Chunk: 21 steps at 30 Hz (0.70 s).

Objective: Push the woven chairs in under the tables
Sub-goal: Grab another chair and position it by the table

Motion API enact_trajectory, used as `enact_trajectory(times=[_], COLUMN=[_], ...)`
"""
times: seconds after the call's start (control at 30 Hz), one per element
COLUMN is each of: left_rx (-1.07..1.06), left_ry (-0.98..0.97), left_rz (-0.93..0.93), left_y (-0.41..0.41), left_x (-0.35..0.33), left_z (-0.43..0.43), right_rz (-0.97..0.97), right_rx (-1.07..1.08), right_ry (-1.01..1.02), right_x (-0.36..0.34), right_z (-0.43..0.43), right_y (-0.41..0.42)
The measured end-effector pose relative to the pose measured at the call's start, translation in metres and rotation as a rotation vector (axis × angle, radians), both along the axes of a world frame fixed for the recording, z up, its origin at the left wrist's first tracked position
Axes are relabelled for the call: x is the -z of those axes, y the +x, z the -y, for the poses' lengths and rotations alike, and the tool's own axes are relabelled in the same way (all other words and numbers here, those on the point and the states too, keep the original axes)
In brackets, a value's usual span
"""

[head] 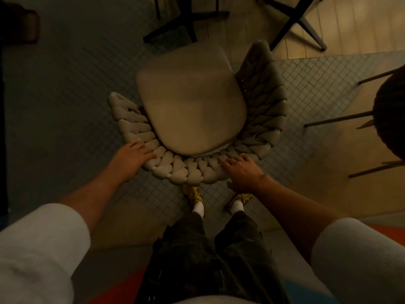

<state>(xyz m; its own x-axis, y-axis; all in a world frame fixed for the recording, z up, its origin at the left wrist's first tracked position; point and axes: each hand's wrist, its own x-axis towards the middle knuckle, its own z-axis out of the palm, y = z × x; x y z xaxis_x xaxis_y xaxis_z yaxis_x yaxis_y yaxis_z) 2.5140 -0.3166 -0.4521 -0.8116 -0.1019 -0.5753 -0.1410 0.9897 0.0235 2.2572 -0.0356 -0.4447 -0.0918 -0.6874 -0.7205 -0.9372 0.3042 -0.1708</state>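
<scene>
Below, nearest first:
Sleeves: your white sleeves [32, 255] fill both lower corners, with bare forearms reaching forward from them.
Legs and feet: dark trousers [210, 255] lead down to yellow shoes [195, 195] with white socks, standing on small square floor tiles [65, 119] just behind the chair's back.
Left hand: your left hand [133, 153] lies palm down on the left end of the curved backrest, fingers spread and draped over the braided rim, not curled into a fist.
Right hand: your right hand [241, 170] rests on the right part of the same rim, fingers extended over the top and thumb hanging behind; whether it clamps the rim cannot be told.
Woven chair: the woven chair [190, 106] stands directly in front of you, its pale seat cushion pointing away and slightly right, its plaited back wrapping round both sides.
Table base: a dark cross-shaped table base [186, 23] stands just beyond the seat's front edge; the seat is not yet under any tabletop.
Far right: thin dark legs [337, 120] of other furniture cross onto pale plank flooring.
</scene>
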Motion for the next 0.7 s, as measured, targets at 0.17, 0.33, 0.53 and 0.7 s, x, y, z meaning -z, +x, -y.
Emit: enact_trajectory(times=[0.17, 0.33, 0.53, 0.7], left_rx=[-0.095, -0.073, -0.148, -0.163], left_ry=[-0.025, -0.03, -0.061, -0.087], left_rz=[-0.01, -0.066, 0.024, 0.061], left_y=[0.0, 0.011, 0.006, 0.004], left_x=[0.012, 0.018, 0.011, 0.01], left_z=[-0.013, -0.014, -0.023, -0.026], right_rz=[-0.119, -0.237, -0.309, -0.311], right_rx=[0.003, -0.062, -0.137, -0.133], right_ry=[0.007, 0.024, 0.022, -0.009], right_x=[0.0, 0.004, 0.011, 0.011], right_z=[-0.007, -0.012, -0.021, -0.026], right_y=[-0.043, -0.09, -0.089, -0.08])
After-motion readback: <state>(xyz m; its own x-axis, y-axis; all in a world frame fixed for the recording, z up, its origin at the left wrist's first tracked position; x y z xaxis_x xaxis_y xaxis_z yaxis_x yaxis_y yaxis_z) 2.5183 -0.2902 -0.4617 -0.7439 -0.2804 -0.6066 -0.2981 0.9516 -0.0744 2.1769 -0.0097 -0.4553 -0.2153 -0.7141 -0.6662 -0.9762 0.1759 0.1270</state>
